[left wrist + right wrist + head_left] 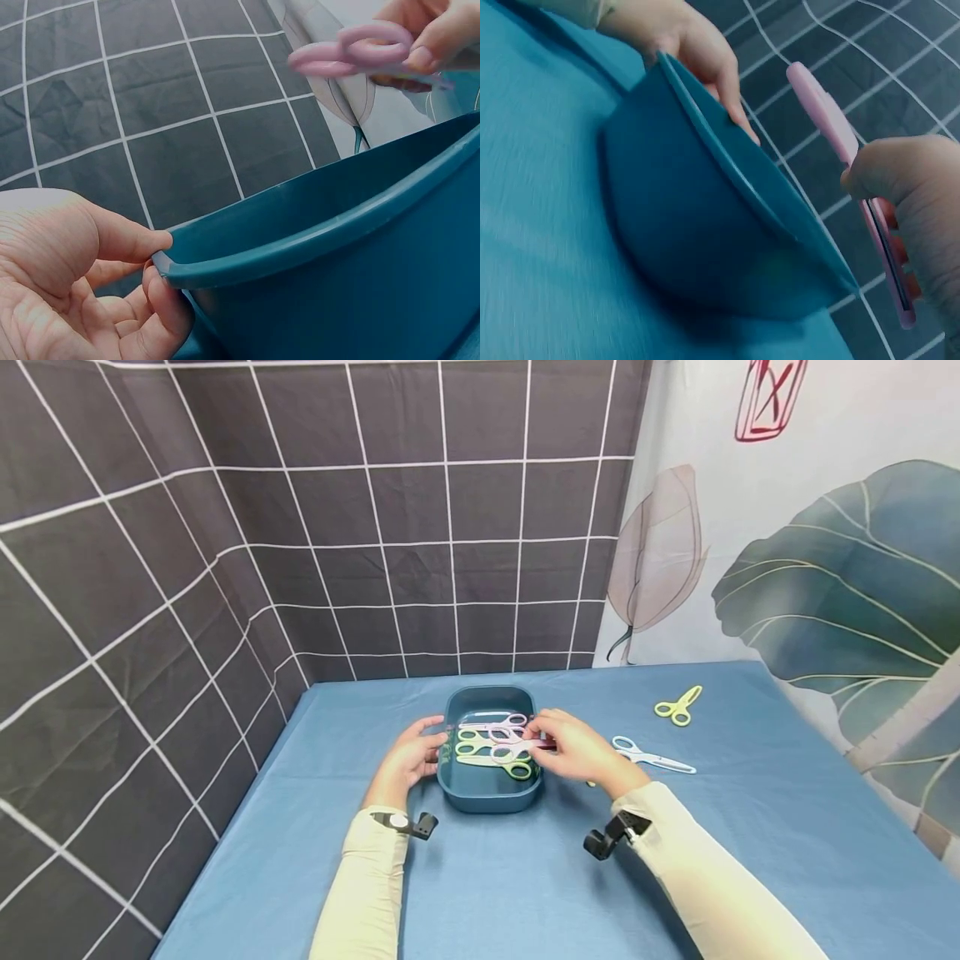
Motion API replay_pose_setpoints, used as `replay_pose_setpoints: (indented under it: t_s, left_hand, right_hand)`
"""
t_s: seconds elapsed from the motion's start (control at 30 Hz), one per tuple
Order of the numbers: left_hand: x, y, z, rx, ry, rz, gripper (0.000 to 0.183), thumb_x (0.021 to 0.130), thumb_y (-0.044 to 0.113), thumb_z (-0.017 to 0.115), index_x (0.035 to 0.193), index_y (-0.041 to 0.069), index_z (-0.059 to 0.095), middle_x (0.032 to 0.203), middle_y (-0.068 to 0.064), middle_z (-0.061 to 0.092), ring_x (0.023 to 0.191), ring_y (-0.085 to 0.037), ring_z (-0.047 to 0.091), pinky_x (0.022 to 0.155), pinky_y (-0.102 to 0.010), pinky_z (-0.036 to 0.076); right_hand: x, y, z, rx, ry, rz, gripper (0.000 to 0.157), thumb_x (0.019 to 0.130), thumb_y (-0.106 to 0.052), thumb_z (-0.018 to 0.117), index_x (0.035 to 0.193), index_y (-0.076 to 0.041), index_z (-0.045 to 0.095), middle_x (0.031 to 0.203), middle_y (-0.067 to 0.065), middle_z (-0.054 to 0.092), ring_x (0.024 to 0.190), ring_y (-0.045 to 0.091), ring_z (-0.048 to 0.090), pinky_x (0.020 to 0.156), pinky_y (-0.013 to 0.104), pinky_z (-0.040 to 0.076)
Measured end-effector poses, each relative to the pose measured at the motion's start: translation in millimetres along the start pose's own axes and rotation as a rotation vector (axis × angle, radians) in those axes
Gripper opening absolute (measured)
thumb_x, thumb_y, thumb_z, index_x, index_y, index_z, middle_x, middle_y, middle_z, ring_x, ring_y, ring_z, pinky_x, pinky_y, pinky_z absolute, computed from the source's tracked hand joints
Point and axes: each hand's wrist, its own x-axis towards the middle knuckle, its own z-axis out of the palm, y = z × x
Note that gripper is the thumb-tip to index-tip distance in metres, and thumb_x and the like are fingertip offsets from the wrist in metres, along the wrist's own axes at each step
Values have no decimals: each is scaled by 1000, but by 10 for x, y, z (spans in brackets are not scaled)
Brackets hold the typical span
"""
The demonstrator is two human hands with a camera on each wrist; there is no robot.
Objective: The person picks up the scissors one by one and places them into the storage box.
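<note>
My left hand (pixel 408 756) pinches the left rim of a deep teal plastic bin (pixel 487 803); in the left wrist view the thumb lies at the rim, with curled fingers below it. Above the bin's right side, my right hand (pixel 573 747) grips pink scissors (pixel 825 112) by the blade end, and their finger loops point left over the bin. The scissors hang clear of the rim in the right wrist view. Inside the bin lie several scissors, among them green scissors (pixel 517 770) and pink scissors (pixel 516 720). The held pair partly covers them.
White-and-blue scissors (pixel 660 763) lie on the blue cloth-covered table (pixel 495 877) right of my right hand. Farther back are yellow-green scissors (pixel 678 706). A small yellowish piece shows beneath the right wrist. A dark gridded curtain (pixel 405 577) stands behind and left.
</note>
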Motion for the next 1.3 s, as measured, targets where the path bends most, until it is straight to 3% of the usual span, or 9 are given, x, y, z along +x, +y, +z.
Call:
replay_pose_setpoints:
  t_s: [0.27,0.57,0.83,1.3]
  left_hand:
    - [22,3,19,1,0,7,44,88,9,59,129,22,49,100,-15,59,67,-15,55,52,-28,49]
    - [11,23,52,11,-12,-6,47,88,9,58,132,20,46,96,-13,58,64,-13,53,51,-27,48]
    - [12,18,31,14,4,-8,44,88,9,59,129,21,48,98,-14,58,65,-14,53,52,-28,48]
    - [10,11,18,3,10,-6,44,88,10,60,129,21,49,97,-13,58,65,-14,54,52,-28,49]
  right_hand:
    - [243,-106,245,-63,-60,0,11,75,-19,62,86,-22,61,81,-10,49,76,8,44,64,24,39]
    - [315,-235,475,-144,-196,67,7,76,-24,61,83,-25,62,79,-13,47,65,5,45,58,22,39]
    - [376,-293,549,-250,-310,87,3,72,-26,62,73,-28,59,73,-13,46,63,7,46,54,26,38]
    - [449,-361,590,-298,-469,80,15,75,-29,69,68,-26,56,64,-11,49,58,8,47,54,29,40]
